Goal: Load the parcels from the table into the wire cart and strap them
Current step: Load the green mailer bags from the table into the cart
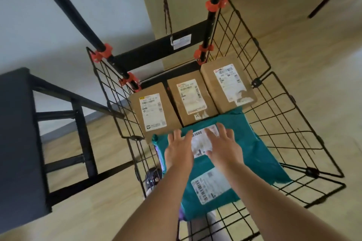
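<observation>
Teal plastic mailers (241,154) lie stacked in the cart (290,107), just in front of three cardboard boxes (188,100) lined against its back wall. Left hand (179,149) and right hand (225,146) rest flat on the top mailer, fingers spread, gripping nothing. A cord (166,6) with a hook hangs behind the boxes, straight ahead of both hands, the right perhaps nearer.
</observation>
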{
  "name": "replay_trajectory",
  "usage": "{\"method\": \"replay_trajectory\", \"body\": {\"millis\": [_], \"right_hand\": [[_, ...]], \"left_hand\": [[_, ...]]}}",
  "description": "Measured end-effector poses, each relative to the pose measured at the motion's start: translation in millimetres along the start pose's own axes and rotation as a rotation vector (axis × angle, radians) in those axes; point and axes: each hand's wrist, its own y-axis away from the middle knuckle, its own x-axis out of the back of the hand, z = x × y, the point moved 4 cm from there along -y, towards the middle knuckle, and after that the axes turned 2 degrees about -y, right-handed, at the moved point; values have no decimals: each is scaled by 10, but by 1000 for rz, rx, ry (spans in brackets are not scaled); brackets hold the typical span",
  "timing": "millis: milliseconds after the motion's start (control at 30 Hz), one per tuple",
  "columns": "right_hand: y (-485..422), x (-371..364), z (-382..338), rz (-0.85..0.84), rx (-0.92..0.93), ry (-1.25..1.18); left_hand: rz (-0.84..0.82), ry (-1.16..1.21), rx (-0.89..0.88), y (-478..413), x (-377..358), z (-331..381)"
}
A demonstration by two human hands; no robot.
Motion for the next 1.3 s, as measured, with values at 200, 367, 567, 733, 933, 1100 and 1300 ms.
{"method": "replay_trajectory", "body": {"millis": [200, 367, 567, 733, 933, 1100, 1300], "right_hand": [[-140, -84, 38, -13, 22, 22], [-146, -70, 78, -7, 36, 22], [-174, 36, 43, -29, 5, 53], [-124, 219, 7, -21, 4, 48], [38, 522, -139, -5, 70, 45], [173, 864, -445, 54, 168, 38], [400, 1198, -937, 145, 299, 103]], "left_hand": [[-9, 19, 23, -96, -52, 20], [-14, 11, 16, -141, -72, 31], [-58, 34, 39, -118, -33, 62], [-115, 64, 72, -7, 73, 92], [-79, 4, 76, 180, 310, 100], [9, 11, 107, 317, 650, -2], [134, 14, 142, 513, 1045, -318]]}}
